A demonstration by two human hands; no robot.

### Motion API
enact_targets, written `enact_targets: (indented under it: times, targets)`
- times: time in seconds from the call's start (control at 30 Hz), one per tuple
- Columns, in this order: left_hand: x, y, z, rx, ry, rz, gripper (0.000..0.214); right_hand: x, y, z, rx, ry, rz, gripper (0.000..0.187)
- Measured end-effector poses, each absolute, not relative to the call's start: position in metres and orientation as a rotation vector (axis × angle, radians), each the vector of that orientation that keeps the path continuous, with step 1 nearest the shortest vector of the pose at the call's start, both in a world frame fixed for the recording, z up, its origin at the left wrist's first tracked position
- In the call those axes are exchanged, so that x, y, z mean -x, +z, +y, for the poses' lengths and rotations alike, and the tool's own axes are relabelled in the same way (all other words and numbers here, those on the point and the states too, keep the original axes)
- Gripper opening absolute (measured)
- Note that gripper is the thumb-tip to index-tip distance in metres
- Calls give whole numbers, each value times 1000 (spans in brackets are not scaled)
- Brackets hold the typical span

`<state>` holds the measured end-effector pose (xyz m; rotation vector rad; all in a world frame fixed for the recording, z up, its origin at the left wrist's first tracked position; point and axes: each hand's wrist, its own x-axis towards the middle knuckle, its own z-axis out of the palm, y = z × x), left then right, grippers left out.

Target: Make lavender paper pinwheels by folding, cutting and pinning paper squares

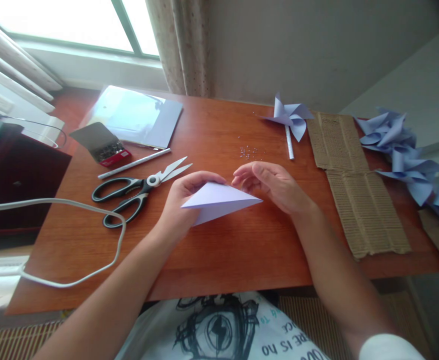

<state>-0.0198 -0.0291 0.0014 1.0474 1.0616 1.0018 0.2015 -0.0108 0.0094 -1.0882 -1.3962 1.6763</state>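
A pale lilac sheet of paper (219, 201), folded into a triangle, is held just above the brown table (242, 250). My left hand (184, 202) grips its left side, fingers curled over the top fold. My right hand (274, 185) hovers at the paper's upper right, fingers bent and loosely apart, fingertips close to the fold near the left fingertips. Whether the right fingertips touch the paper is unclear.
Black-handled scissors (137, 192) and a white stick (133, 163) lie left of the hands, with a red pin box (109, 150), a lilac paper stack (137, 117) and a white cable (73, 240). Small pins (248, 151), a finished pinwheel (290, 120), corrugated cardboard (358, 190) and more pinwheels (414, 165) lie right.
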Motion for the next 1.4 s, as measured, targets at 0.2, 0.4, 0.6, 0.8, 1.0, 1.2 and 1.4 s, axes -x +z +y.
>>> enact_targets:
  times: [0.2,0.4,0.6,0.8,1.0,1.2,1.4]
  targets:
    - [19,5,-30,-1154,998,1111,25,-192,9,-13,1191,1711,-1522,21]
    - [15,6,-30,-1076,981,1076,24,-193,7,-14,1206,1742,-1508,18]
    - [17,7,-30,-1043,924,1136,35,-193,6,-12,1239,1636,-1515,14]
    - [16,6,-30,-1195,903,1179,27,-193,5,-12,1227,1616,-1518,15]
    - [19,2,-29,-1214,896,1176,26,-194,7,-14,1196,1643,-1509,14]
    - [22,3,-26,-1370,901,1213,29,-193,3,-14,1183,1661,-1561,16]
    - [55,15,-28,-1835,932,1585,24,-194,3,-12,1309,1377,-1779,11]
